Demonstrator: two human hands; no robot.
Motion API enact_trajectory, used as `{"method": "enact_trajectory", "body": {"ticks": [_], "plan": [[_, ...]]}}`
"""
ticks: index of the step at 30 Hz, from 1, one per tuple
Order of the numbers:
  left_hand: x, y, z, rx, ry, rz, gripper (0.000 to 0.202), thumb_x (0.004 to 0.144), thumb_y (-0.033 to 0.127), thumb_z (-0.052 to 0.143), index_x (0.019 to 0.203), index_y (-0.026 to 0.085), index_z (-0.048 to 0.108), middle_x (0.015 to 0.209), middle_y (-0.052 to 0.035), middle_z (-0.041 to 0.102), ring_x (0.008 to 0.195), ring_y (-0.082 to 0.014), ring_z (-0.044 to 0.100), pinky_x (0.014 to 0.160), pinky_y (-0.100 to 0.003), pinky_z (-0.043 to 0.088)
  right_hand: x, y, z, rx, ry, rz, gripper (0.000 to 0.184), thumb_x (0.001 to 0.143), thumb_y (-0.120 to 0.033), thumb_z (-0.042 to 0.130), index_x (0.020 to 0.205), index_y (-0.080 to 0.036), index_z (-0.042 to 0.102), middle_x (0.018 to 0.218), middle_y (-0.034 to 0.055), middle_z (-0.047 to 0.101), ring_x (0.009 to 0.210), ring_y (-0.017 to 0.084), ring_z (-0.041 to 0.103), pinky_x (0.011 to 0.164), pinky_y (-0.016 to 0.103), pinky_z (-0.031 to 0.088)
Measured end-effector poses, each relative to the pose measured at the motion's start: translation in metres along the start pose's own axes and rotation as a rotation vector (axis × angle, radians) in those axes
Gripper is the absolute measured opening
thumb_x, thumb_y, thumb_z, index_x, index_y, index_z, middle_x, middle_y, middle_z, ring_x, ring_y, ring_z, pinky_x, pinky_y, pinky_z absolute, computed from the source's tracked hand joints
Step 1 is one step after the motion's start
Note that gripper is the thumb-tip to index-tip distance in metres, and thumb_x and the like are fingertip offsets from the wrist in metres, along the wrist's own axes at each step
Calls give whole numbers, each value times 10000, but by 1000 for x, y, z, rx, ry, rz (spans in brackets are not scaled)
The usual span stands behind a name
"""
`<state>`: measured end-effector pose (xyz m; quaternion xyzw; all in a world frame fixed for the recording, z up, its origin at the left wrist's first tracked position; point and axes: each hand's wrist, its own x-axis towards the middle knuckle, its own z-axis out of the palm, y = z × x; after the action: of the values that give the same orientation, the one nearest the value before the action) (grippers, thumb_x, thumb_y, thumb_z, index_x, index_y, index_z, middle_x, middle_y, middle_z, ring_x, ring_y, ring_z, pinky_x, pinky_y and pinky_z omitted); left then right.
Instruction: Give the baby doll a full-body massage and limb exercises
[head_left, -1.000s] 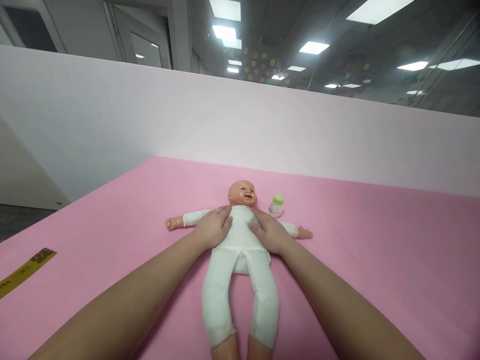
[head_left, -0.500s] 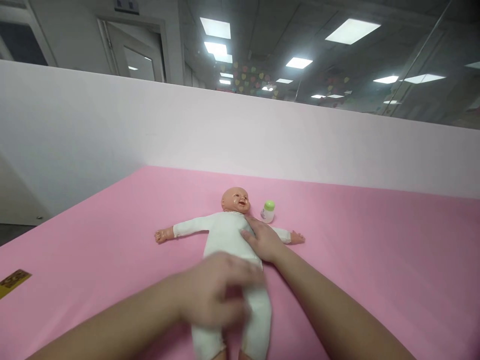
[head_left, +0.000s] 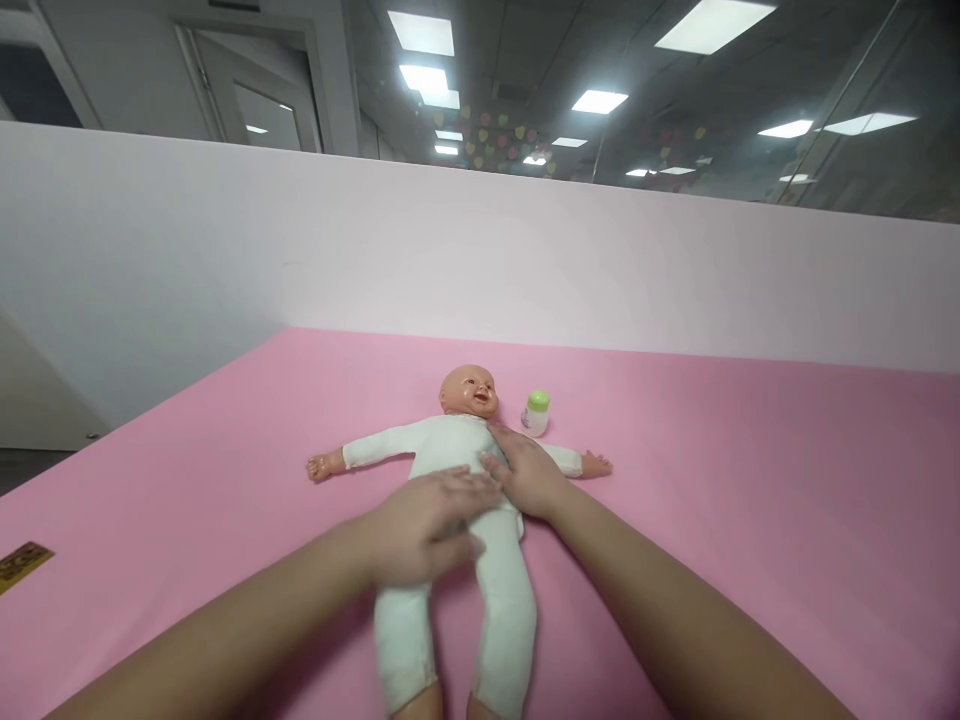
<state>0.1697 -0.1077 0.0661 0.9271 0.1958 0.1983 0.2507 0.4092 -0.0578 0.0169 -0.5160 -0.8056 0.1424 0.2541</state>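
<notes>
A baby doll [head_left: 454,440] in a white cloth body lies face up, its arms spread wide. My left hand [head_left: 431,525] is over its belly and hip, fingers stretched out and slightly blurred; whether the palm presses on the cloth I cannot tell. Against the doll's chest, on the right side, rests my right hand [head_left: 529,475] with thumb and fingers apart. Just beyond that hand stands a small clear bottle with a green lid [head_left: 535,414], upright and untouched. The doll's feet are cut off by the lower edge of the view.
A pink padded surface [head_left: 712,500] lies under everything. A white wall panel [head_left: 562,265] borders it at the back, with glass above. At the left edge is a yellow and dark label [head_left: 24,566]. Behind the panel a door [head_left: 259,95] shows.
My left hand has moved up and away from me, from the doll's upper legs to its belly. My right hand stays on the chest. The view has shifted slightly.
</notes>
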Motion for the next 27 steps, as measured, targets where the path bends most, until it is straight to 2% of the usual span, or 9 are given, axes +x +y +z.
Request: {"method": "enact_trajectory", "body": {"ticks": [2, 4, 8, 11, 14, 19, 22, 25, 27], "plan": [[4, -22, -3, 50, 17, -81, 535, 1031, 392, 534, 1564, 338, 519, 1604, -35, 522, 1535, -317, 409, 1298, -550, 265, 1, 0, 2, -30, -4, 22, 624, 1060, -468, 476, 1595, -148, 453, 1600, 146, 490, 1489, 309, 445, 1246, 478, 322], [9, -42, -3, 83, 42, -153, 510, 1061, 426, 475, 1561, 336, 524, 1635, -22, 479, 1580, -294, 325, 1309, -551, 228, 1, 1, 3, -32, -15, 24, 618, 1060, -460, 475, 1593, -150, 458, 1613, 140, 475, 1500, 305, 435, 1253, 479, 319], [19, -66, 1, 145, 157, -288, 551, 1068, 510, 426, 1563, 290, 530, 1652, -31, 454, 1578, -259, 333, 1314, -486, 244, 1, 3, 5, -13, -22, 11, 643, 1063, -501, 469, 1614, -172, 428, 1640, 125, 439, 1522, 308, 404, 1263, 512, 309], [19, -76, 3, 209, 218, -379, 625, 1057, 570, 404, 1594, 259, 483, 1662, -51, 437, 1583, -280, 320, 1316, -515, 211, 1, 3, 5, -11, -24, 5, 660, 1062, -500, 470, 1621, -154, 416, 1639, 136, 437, 1527, 308, 397, 1272, 510, 303], [13, -87, 2, 269, 279, -465, 642, 1052, 570, 391, 1584, 225, 494, 1644, -82, 462, 1554, -295, 378, 1299, -526, 237, 0, 5, 4, 20, -2, -27, 631, 1038, -466, 527, 1598, -183, 460, 1615, 127, 475, 1507, 307, 429, 1260, 515, 330], [3, -98, -3, 364, 322, -577, 556, 1066, 462, 340, 1488, 198, 588, 1495, -111, 630, 1381, -288, 586, 1282, -537, 245, -12, -8, -6, 73, 140, -44, 526, 957, -353, 620, 1454, -179, 619, 1522, 134, 579, 1434, 314, 522, 1220, 523, 402], [1, -99, -4, 380, 327, -572, 533, 1070, 429, 320, 1462, 203, 602, 1456, -113, 661, 1336, -283, 618, 1269, -533, 262, -32, -42, -15, 193, 177, -287, 369, 941, -283, 612, 1290, -214, 710, 1347, 106, 709, 1312, 277, 630, 1160, 475, 472], [1, -97, -3, 384, 327, -562, 521, 1073, 415, 309, 1457, 218, 601, 1448, -106, 667, 1321, -280, 627, 1261, -536, 271, -54, -83, -14, 426, -57, -672, 262, 913, -239, 583, 1133, -253, 726, 1051, 46, 800, 1006, 204, 757, 940, 349, 585], [1, -96, -3, 389, 323, -564, 519, 1073, 416, 309, 1456, 224, 602, 1446, -107, 669, 1315, -279, 630, 1257, -535, 276, -64, -100, -10, 523, -140, -794, 240, 875, -296, 617, 1091, -242, 707, 1012, 53, 803, 911, 188, 771, 842, 300, 593]]}}
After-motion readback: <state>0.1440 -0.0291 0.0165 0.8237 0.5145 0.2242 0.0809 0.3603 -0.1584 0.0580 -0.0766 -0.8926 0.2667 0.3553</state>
